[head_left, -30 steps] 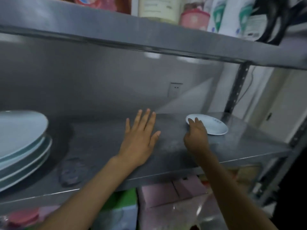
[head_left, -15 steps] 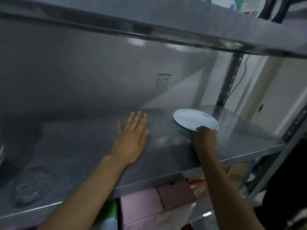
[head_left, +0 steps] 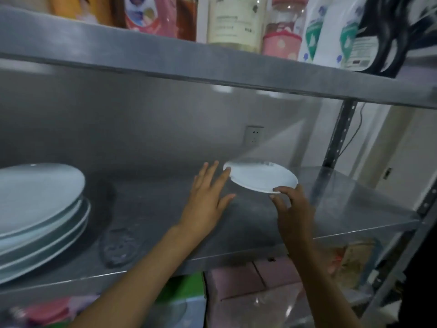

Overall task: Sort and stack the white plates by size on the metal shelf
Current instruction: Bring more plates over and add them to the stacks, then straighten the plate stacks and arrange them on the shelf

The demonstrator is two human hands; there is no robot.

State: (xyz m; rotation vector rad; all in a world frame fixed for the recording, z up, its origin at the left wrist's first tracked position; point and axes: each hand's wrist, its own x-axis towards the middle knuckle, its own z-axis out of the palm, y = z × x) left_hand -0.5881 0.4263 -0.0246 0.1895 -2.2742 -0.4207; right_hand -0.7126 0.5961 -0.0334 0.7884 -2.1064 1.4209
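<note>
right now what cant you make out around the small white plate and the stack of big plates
- Stack of large white plates, head view: left part cut off by the frame edge, so the count is unsure.
- Small white round plate: far rim washed out by glare; printed marks unreadable.
- Right hand: fingertips under the rim hidden.
- Left hand: contact with the plate unclear.

Back wall (head_left: 142, 129): grey, dim — lit paler toward the right.
Wall socket (head_left: 253, 138): white, set low on the wall.
Upright post (head_left: 338, 136): dark, perforated; a thin cable (head_left: 354, 136) hanging just beside.
Upper tier (head_left: 212, 60): crowded with bottles (head_left: 234, 20) and jars.
Below: pink boxes (head_left: 248, 278).
</note>
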